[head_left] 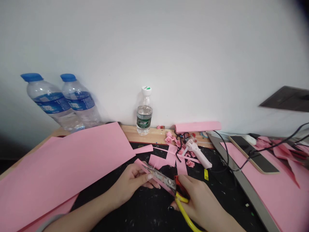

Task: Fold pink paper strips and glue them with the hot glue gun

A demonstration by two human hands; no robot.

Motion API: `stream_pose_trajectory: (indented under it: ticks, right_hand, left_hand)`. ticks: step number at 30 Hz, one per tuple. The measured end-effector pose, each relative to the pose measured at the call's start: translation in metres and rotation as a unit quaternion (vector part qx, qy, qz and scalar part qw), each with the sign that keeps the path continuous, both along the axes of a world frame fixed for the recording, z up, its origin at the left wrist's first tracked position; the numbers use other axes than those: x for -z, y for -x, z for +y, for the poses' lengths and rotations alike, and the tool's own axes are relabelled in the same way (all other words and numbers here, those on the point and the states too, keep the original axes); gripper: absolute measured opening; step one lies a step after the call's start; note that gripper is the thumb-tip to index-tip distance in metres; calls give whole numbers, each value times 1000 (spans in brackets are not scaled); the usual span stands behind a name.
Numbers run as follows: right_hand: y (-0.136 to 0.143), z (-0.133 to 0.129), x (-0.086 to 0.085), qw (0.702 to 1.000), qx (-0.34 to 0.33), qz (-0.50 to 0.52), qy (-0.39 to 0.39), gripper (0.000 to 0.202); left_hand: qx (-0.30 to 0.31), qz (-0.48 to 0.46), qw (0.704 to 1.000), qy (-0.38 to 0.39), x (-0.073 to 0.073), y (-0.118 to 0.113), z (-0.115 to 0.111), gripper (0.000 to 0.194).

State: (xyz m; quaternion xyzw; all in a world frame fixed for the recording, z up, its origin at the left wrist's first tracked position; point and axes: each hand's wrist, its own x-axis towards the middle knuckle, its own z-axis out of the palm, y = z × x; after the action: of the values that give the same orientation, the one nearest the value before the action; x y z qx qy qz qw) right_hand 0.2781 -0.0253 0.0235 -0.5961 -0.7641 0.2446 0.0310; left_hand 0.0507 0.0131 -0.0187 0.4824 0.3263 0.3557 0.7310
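Observation:
My left hand (140, 176) pinches a narrow pink paper strip (166, 187) between thumb and fingers over the black mat (135, 209). My right hand (195, 193) is wrapped round the yellow and red handles of a pair of scissors (166, 180). The worn metal blades point left along the strip, with their tips near my left thumb. Just beyond the hands lie cut pink paper pieces (158, 161), small folded pink paper flowers (169, 138) and a white glue gun (199, 154).
Large pink sheets (72, 164) cover the left side. Two big water bottles (79, 100) and a small bottle (144, 116) stand by the wall. At right, a phone (253, 154) lies on pink paper on a grey board (248, 190), with black cables (228, 151) nearby.

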Motion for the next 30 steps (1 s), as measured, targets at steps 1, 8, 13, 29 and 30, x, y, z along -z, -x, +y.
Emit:
stream_pose_trajectory:
  ticks: [1, 8, 13, 29, 30]
  right_hand:
    - [0, 0, 1, 1000, 0, -1, -1, 32]
    - [-2, 1, 3, 1000, -6, 9, -14, 33]
    - [2, 0, -3, 1000, 2, -13, -5, 32]
    - [4, -2, 3, 999, -10, -1, -36, 33]
    - [4, -2, 3, 999, -12, 2, -38, 34]
  left_hand:
    - [0, -1, 1000, 0, 0, 0, 0, 21]
    - [-3, 4, 1000, 5, -1, 0, -2, 23]
    - [8, 14, 1000, 0, -3, -1, -2, 25]
    - [37, 22, 999, -29, -6, -2, -4, 26]
    - [38, 23, 999, -30, -6, -2, -4, 26]
